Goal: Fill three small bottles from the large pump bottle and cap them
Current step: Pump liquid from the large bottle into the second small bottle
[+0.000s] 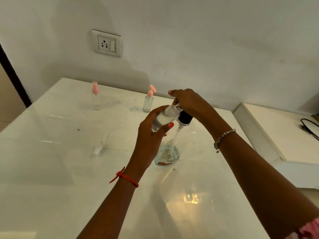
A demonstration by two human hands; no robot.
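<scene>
Holding a small clear glass bottle (161,120) tilted, mouth toward the right, the left hand (151,133) is wrapped round its body w/ thumb across the front; white liquid fills roughly its lower half. Right hand (188,102) sits on top of the large clear pump bottle (170,147), fingers curled down over the pump head; black collar (185,117) shows just below the palm. Small bottle's mouth meets the silver nozzle (178,106) under the right hand. Large bottle stands on the glossy white table (51,152), centre, little liquid visible at its base.

Far left on the table: small clear spray bottle w/ pink top (96,96), upright, looks empty. Far centre: small clear bottle w/ pink pump cap (148,100), upright, contents hard to tell. Near left of centre, a small clear cap w/ thin tube (101,147) lies flat on the table. Red thread band (126,177) on left wrist, beaded bracelet (223,138) on right. White wall socket (107,43) on far wall.
</scene>
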